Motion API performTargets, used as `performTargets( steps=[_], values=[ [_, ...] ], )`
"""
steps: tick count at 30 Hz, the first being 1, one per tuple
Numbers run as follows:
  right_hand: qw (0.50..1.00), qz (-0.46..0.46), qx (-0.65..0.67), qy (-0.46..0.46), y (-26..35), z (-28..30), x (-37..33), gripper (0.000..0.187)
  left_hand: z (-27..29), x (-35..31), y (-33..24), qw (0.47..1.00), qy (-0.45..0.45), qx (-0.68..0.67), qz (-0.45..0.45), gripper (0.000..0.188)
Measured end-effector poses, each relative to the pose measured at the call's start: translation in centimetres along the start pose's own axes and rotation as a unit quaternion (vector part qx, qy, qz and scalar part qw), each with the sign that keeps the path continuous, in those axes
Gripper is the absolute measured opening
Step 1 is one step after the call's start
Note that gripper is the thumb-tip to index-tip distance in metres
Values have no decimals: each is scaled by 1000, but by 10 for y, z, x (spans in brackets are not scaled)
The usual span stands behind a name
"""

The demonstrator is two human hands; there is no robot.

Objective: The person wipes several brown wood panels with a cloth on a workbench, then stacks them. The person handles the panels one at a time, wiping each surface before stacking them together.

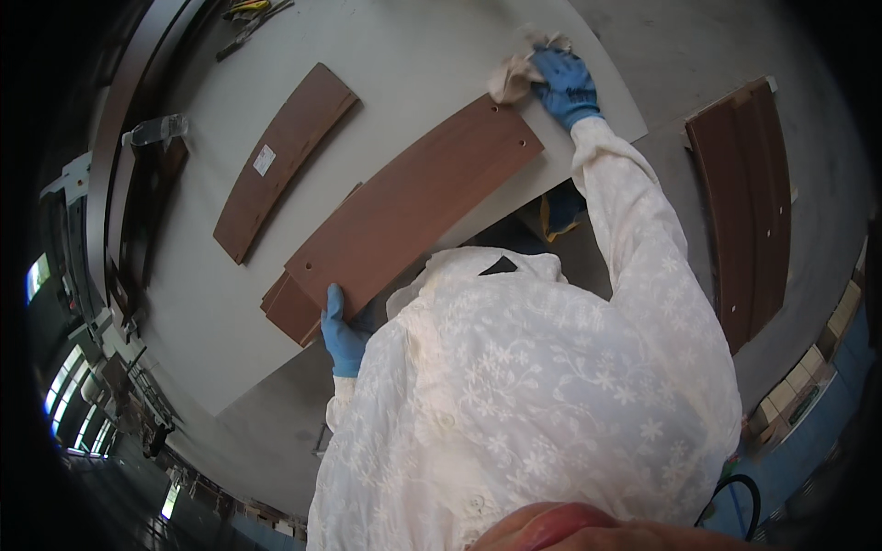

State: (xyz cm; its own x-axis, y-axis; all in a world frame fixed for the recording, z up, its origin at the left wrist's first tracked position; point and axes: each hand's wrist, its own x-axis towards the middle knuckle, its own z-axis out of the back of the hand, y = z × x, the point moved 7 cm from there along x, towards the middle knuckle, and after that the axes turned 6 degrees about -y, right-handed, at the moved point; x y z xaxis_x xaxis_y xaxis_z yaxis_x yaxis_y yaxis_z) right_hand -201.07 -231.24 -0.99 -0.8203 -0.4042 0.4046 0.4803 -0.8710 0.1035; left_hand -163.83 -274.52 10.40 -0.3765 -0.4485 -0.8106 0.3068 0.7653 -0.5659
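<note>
A: In the head view, how many boards lie on the counter (225,363)?
B: One large curved brown board (413,197) in front of the person, a second one with a label (265,161) farther left, and at least one lower board (296,310) poking out from beneath the first. I count three visible holes in the large one: two toward its right end, one toward its left.

A: And the hands?
B: Two, both in blue gloves. The right hand (565,84) has its fingers clamped on a bunched, pale cloth (513,79) at the large board's far right end. The left hand (344,347) has its thumb up against the near edge at the left end; its other fingers are hidden, so I can't tell how they stand.

A: What else is hard to make out?
B: The tools (246,18), one yellow, are cut off at the top. One clear bottle (154,130) lies at the left. The brown boards (742,211) at the right can't be counted surely.

A: Any writing?
B: The white label's print and a dark marking on the right glove are too small to read.
</note>
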Motion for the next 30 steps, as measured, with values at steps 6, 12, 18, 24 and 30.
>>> performTargets(
  steps=[6,12,18,24,30],
  values=[
    [941,-143,263,-161,67,73,26,48,-10,0,-7,999,7,12,-31,50],
    [989,-64,132,-1,235,73,-30,33,-12,-6,-4,998,-17,39,-42,50],
    [970,-214,115,16,67,-6,-21,46,-8,0,-8,996,-4,67,-62,50],
    [953,-123,263,-86,199,102,-18,33,3,11,0,998,5,42,-45,51],
    [954,-200,203,-94,149,70,-59,24,27,24,24,999,-34,-14,34,53]
  ],
)
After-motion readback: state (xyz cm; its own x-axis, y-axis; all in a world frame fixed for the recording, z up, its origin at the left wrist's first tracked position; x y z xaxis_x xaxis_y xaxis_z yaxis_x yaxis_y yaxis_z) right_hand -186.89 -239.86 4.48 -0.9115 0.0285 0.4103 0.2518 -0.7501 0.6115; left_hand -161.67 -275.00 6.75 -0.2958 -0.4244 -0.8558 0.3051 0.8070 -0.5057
